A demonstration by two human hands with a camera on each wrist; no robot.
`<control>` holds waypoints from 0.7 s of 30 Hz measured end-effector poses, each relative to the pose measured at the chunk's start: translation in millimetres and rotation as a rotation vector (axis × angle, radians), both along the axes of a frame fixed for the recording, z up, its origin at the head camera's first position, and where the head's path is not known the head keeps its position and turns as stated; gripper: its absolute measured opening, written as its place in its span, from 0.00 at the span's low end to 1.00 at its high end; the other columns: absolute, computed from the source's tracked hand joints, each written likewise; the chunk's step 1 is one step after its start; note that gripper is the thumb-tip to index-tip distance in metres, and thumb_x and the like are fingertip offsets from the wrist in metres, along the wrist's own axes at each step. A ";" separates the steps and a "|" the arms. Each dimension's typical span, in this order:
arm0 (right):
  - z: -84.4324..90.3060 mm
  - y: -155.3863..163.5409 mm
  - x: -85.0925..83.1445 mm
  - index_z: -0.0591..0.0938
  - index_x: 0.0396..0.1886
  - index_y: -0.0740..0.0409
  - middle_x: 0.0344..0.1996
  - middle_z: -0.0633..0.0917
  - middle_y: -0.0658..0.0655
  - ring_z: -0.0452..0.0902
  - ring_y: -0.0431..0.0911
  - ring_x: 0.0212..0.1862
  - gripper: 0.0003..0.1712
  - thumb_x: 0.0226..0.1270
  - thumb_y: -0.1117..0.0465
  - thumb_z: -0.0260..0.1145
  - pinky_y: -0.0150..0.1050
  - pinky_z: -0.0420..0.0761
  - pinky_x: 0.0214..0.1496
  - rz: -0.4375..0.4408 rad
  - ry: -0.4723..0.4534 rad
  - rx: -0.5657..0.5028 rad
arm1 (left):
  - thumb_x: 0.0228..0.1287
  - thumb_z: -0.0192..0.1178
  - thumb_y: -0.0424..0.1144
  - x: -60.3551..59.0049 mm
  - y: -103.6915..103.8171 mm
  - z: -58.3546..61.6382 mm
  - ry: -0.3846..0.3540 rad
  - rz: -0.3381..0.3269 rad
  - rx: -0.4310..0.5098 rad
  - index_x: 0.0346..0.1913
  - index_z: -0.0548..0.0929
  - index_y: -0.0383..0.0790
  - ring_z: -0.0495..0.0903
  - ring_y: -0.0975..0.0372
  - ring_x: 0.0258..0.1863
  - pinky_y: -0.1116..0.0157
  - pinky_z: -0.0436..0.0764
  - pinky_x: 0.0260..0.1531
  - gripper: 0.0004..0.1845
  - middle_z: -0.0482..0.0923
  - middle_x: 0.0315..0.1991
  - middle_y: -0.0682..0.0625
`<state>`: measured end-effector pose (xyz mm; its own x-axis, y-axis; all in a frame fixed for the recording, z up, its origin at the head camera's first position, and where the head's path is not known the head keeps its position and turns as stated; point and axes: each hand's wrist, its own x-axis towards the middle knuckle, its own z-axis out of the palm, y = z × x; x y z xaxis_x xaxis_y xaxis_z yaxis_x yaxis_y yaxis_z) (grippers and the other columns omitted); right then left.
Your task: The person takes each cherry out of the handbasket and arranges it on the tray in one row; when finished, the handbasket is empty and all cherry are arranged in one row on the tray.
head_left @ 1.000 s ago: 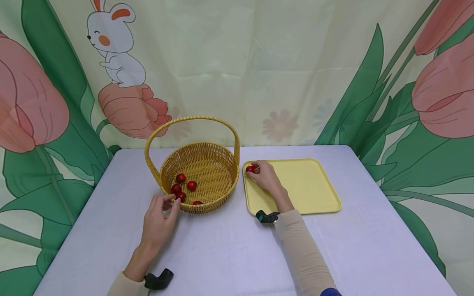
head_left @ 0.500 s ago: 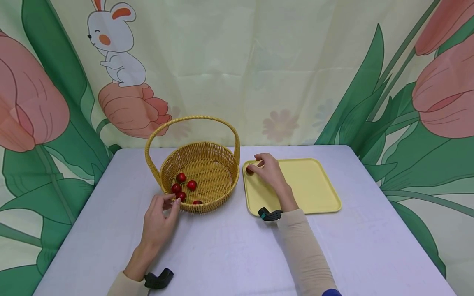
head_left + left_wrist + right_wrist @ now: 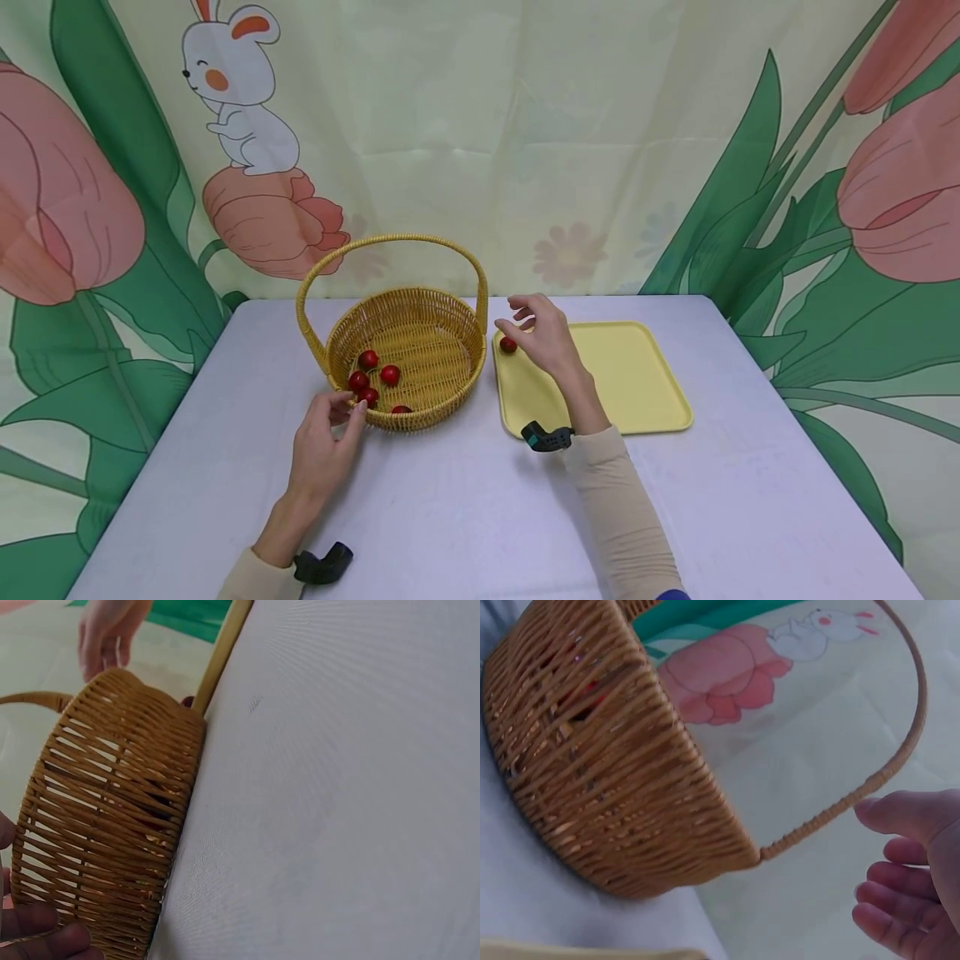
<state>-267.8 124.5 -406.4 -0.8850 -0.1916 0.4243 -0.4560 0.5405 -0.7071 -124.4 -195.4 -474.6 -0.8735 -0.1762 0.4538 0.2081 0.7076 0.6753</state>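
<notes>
A yellow wicker basket [image 3: 431, 408] with a tall handle stands on the table, holding several red cherries [image 3: 389, 375]. My left hand [image 3: 322, 450] holds its near left rim; in the left wrist view, the fingers [image 3: 49, 941] lie along the woven wall. One cherry [image 3: 507, 344] lies at the far left corner of a pale yellow tray [image 3: 622, 375]. Just above that corner hovers my right hand [image 3: 547, 337], thumb and fingers apart and nothing between them. In the right wrist view, the right hand [image 3: 922, 870] appears beside the basket handle [image 3: 832, 810].
A white cloth covers the table [image 3: 450, 517]. Behind its back edge hangs a printed curtain [image 3: 465, 167] with tulips and a rabbit. The tray sits just right of the basket, a narrow gap between them.
My right hand has let go of the cherry, leaving it on the tray. The hand has risen and moved slightly back with its fingers spread. My left hand stays at the basket rim.
</notes>
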 end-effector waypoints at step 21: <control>12.9 -57.2 15.4 0.81 0.53 0.65 0.47 0.84 0.61 0.82 0.56 0.46 0.21 0.63 0.60 0.72 0.47 0.85 0.47 0.260 0.091 0.036 | 0.70 0.61 0.43 -0.4 0.6 -2.1 -0.014 0.002 -0.012 0.53 0.77 0.34 0.80 0.58 0.38 0.60 0.83 0.31 0.17 0.78 0.40 0.47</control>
<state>-252.4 67.3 -393.5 -0.7626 -0.4237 0.4888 -0.6435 0.4206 -0.6395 -124.8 -194.8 -476.7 -0.8795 -0.1729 0.4434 0.1968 0.7162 0.6696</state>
